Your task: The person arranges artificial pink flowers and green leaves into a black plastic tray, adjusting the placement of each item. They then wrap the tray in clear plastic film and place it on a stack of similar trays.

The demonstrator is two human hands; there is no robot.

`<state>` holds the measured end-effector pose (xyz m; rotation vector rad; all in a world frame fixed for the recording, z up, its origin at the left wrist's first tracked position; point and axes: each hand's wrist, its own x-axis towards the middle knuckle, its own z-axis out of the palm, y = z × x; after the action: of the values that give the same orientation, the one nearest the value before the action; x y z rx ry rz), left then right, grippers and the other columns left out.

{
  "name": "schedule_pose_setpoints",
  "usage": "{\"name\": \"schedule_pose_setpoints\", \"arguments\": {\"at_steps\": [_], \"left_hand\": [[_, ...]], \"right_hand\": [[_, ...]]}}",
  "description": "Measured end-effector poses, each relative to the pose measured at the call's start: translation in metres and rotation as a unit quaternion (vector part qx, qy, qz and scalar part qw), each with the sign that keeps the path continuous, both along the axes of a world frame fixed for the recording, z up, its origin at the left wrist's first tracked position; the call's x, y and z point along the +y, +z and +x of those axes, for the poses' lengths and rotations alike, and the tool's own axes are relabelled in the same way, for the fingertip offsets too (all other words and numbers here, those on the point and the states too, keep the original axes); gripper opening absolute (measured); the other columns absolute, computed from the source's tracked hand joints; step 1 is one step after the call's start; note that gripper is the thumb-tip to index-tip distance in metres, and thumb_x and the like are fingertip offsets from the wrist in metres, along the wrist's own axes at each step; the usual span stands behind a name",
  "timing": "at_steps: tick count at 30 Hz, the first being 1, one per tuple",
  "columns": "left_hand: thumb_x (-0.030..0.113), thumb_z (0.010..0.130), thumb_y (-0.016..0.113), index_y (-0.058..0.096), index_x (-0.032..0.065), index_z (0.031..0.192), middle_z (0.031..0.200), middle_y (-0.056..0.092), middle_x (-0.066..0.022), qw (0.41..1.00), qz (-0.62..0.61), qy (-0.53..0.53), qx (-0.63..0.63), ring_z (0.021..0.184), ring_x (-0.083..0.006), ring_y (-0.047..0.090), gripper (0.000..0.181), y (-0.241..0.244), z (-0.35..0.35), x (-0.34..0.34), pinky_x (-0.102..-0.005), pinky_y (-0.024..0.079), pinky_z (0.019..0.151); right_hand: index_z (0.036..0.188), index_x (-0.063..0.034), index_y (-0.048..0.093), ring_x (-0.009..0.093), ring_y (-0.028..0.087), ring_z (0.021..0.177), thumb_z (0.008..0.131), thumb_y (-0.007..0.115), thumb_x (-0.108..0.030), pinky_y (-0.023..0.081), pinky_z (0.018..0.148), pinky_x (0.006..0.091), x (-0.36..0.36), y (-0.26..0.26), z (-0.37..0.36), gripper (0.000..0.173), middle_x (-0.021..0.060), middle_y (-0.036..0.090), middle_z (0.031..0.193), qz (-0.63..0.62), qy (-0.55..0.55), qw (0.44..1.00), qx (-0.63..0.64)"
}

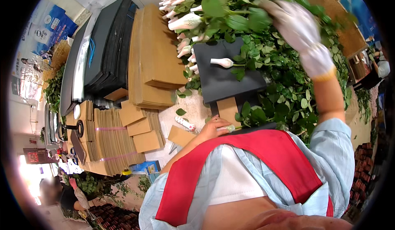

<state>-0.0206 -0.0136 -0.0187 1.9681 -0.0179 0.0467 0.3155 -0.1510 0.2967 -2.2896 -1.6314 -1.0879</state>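
My left hand point(214, 127), bare, curls at the near edge of the work surface around a rose bud point(227, 128) in a foam net. Its leafy stem points right. My right hand point(297, 29), in a white glove, is raised over the leaves and blurred. It grips a leafy rose stem, whose netted bud point(186, 22) appears to point left; the fingertips are partly hidden. Between the hands, one rose with a white-sleeved bud point(222, 62) lies on a black board point(223, 82). Below this board a strip of brown cardboard point(227, 108) shows.
Netted roses point(177, 1) are piled at the back, their foliage point(290, 85) spreading right. Stacked cardboard sheets point(160, 54), black sheets point(106, 51) and bundled cardboard pieces point(111, 140) stand left. A white, paw-tipped tool point(185, 124) lies near my left hand. Another person point(69, 196) is at lower left.
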Motion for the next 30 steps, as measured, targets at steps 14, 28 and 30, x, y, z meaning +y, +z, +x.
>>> {"name": "schedule_pose_setpoints", "arguments": {"at_steps": [14, 28, 30], "left_hand": [[0.016, 0.07, 0.086, 0.077, 0.0127, 0.105, 0.132, 0.058, -0.0145, 0.994, 0.088, 0.007, -0.059, 0.122, -0.0365, 0.054, 0.036, 0.008, 0.004, 0.005, -0.0511, 0.038, 0.108], [0.013, 0.071, 0.087, 0.059, 0.0074, 0.127, 0.134, 0.052, -0.017, 0.994, 0.054, 0.067, -0.06, 0.133, -0.0367, 0.045, 0.062, 0.01, -0.007, -0.003, -0.0438, 0.044, 0.106], [0.014, 0.07, 0.087, 0.06, 0.0078, 0.127, 0.131, 0.055, -0.0152, 0.993, 0.076, 0.053, -0.074, 0.132, -0.0365, 0.045, 0.063, 0.011, 0.003, 0.0, -0.0441, 0.043, 0.105]], "right_hand": [[0.099, -0.009, 0.067, 0.034, 0.07, 0.08, 0.09, 0.054, -0.015, 0.056, 0.069, 0.0483, -0.039, -0.082, -0.024, 0.017, 0.0138, 0.07, 0.083, -0.24, -0.164, 0.922, 0.258], [0.114, -0.0159, 0.07, 0.031, 0.069, 0.099, 0.09, 0.058, -0.017, 0.056, 0.087, 0.0417, 0.068, -0.074, 0.073, 0.027, 0.0134, 0.072, 0.106, -0.194, -0.127, 0.94, 0.25], [0.117, -0.0152, 0.069, 0.035, 0.067, 0.106, 0.09, 0.055, -0.014, 0.054, 0.092, 0.0441, 0.077, -0.131, 0.1, 0.03, 0.0155, 0.069, 0.116, -0.124, -0.13, 0.941, 0.288]]}}
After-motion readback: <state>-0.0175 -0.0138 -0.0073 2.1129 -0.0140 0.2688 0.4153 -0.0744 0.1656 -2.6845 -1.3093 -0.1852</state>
